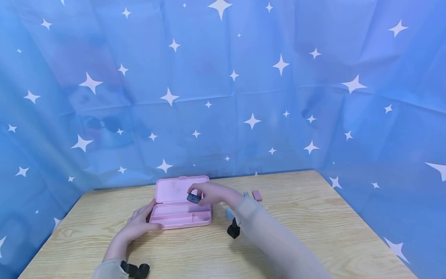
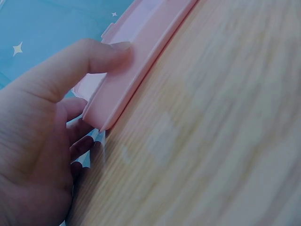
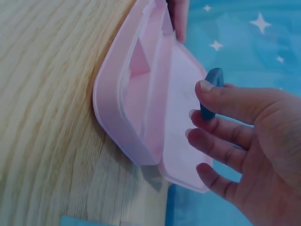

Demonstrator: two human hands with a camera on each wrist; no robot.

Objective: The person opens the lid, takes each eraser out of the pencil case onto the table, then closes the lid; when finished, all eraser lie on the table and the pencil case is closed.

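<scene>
A pink pencil case (image 1: 172,189) lies unfolded on the wooden table, its lid toward the curtain and its divided tray toward me. Nothing is seen in its compartments. My left hand (image 1: 136,225) holds the left end of the case; in the left wrist view the thumb (image 2: 115,55) lies on the front wall and the fingers are around the end. Above the right part of the case, my right hand (image 1: 210,192) pinches a small dark blue-grey block (image 3: 210,101) between thumb and forefinger, apart from the case. The other right fingers are spread and bent.
Right of the case, a pink block (image 1: 257,195), a small light-blue piece (image 1: 246,194) and another light-blue piece (image 1: 229,214) lie on the table (image 1: 313,232), partly behind my right forearm. A blue star-patterned curtain (image 1: 209,128) stands at the back and sides.
</scene>
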